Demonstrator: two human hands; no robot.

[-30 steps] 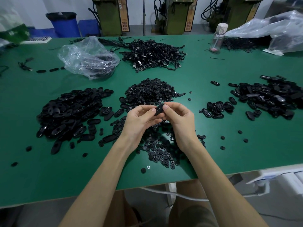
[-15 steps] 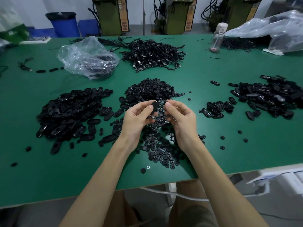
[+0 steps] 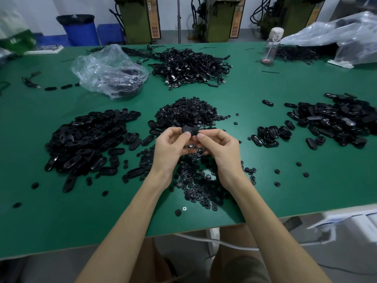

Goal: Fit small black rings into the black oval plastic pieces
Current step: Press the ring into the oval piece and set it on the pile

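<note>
A black oval plastic piece [image 3: 189, 130] is held up above the table between both hands. My left hand [image 3: 173, 146] pinches its left side with thumb and fingers. My right hand [image 3: 219, 149] meets it from the right, thumb tip against its edge, fingers curled. Whether a ring sits between the right fingers is hidden. A heap of small black rings [image 3: 189, 114] lies just beyond the hands, and more rings [image 3: 200, 186] are scattered under the wrists. A big pile of oval pieces [image 3: 85, 139] lies to the left.
Another pile of oval pieces [image 3: 336, 121] and a small cluster [image 3: 269, 134] lie to the right. At the back are a clear plastic bag [image 3: 108, 70], a heap of black cables [image 3: 189, 66] and a water bottle [image 3: 272, 45]. The green table's front edge [image 3: 183, 234] is close.
Half a second ago the hands were apart, the left alone holding the oval piece. Now the right hand has come back in and both hands meet at the piece.
</note>
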